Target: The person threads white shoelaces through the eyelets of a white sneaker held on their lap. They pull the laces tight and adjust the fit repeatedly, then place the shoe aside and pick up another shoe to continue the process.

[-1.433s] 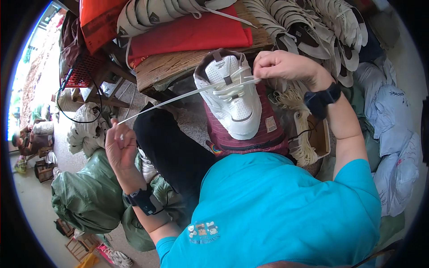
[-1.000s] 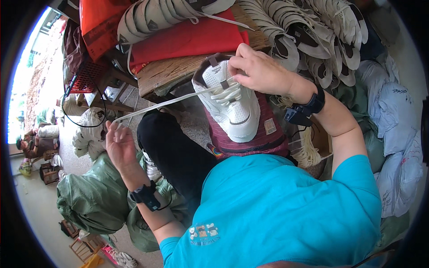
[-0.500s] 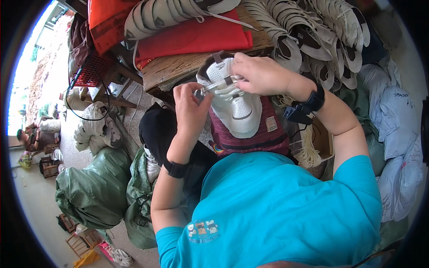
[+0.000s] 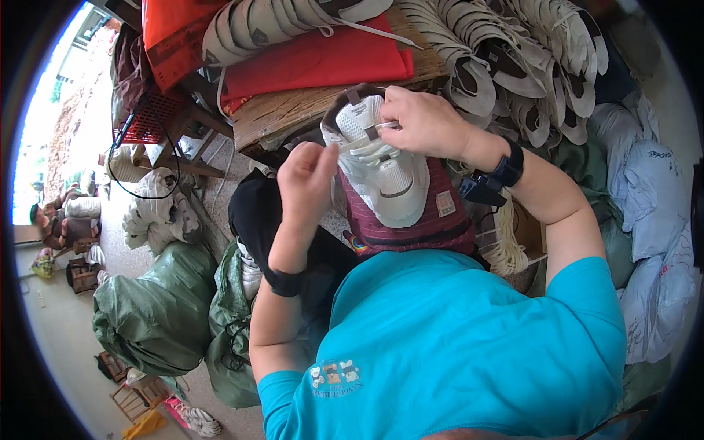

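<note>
The head view shows lacing under way on a white mesh sneaker (image 4: 385,172) at upper centre, the right hand (image 4: 422,121) closed on its tongue end, the left hand (image 4: 308,180) pinching a flat white lace (image 4: 352,144), which next seemingly needs threading through an eyelet.

A white sneaker (image 4: 381,172) with grey trim rests sole-down on a striped maroon cloth (image 4: 411,220), toe toward six o'clock. Its white lace (image 4: 350,145) runs from the eyelets toward nine o'clock, pinched taut.
</note>
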### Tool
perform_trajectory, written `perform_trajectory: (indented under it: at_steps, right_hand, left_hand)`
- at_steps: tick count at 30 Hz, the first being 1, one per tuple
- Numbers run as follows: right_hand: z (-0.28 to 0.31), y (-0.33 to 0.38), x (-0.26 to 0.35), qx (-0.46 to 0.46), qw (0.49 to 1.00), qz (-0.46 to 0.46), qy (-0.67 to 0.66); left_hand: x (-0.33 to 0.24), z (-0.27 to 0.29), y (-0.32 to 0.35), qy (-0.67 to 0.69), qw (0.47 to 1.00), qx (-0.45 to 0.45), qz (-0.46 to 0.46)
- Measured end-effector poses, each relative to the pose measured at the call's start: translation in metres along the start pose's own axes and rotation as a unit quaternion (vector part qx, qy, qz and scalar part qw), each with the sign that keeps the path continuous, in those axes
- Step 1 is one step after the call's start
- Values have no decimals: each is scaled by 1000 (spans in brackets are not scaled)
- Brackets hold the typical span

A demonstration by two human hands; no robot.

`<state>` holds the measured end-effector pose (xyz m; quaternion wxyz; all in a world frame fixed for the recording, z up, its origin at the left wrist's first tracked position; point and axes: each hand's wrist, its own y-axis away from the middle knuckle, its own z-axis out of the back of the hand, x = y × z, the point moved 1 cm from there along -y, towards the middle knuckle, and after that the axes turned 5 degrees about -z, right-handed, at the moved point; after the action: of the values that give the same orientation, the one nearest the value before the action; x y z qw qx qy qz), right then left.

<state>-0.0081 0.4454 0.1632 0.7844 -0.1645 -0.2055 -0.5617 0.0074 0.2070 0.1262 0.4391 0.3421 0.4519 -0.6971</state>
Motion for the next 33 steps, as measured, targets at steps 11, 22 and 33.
perform_trajectory:
  at_steps: [11, 22, 33]
  right_hand:
    - [3, 3, -25, 42, 923, -4, -383]
    - [7, 25, -54, -162, 981, 107, -7]
    - [23, 26, -123, -233, 671, -164, -685]
  left_hand:
    - [6, 8, 5, 745, 536, 57, 393]
    - [18, 40, 19, 744, 579, -11, 334]
    - [50, 150, 19, 677, 686, -200, 177]
